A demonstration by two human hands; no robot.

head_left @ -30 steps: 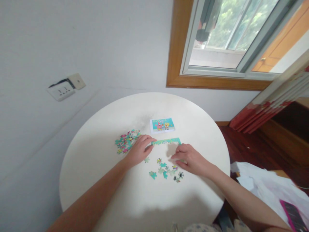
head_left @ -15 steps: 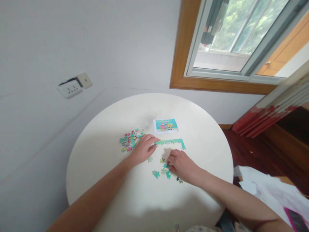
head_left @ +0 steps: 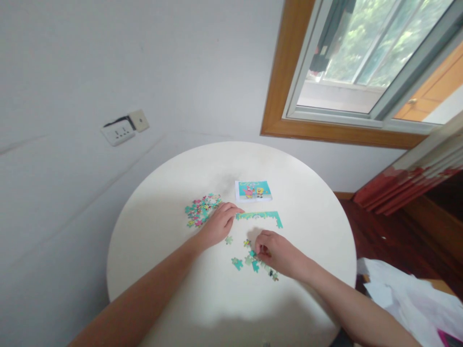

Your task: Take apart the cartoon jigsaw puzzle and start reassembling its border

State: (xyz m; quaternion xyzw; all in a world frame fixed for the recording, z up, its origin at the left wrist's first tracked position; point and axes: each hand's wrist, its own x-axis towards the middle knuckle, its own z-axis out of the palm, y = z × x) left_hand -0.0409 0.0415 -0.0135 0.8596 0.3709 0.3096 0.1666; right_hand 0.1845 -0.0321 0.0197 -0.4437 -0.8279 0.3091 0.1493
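Note:
On the round white table (head_left: 173,270) lies a joined teal strip of puzzle edge (head_left: 259,217). My left hand (head_left: 219,222) rests on the table with its fingertips pressed against the strip's left end, fingers close together. My right hand (head_left: 275,251) sits curled over a small scatter of loose teal pieces (head_left: 249,259), its fingertips pinching at one of them. A heap of colourful loose pieces (head_left: 200,209) lies just left of my left hand. A small puzzle box with a cartoon picture (head_left: 253,190) stands beyond the strip.
The table stands against a white wall with a socket plate (head_left: 118,131). A wood-framed window (head_left: 347,82) is at the upper right. Red and cream curtain (head_left: 408,178) hangs to the right over a dark wooden floor. White cloth (head_left: 408,294) lies at the lower right.
My right hand has left the strip's right end and come down to the loose teal pieces, curling onto one. My left hand has stayed at the strip's left end.

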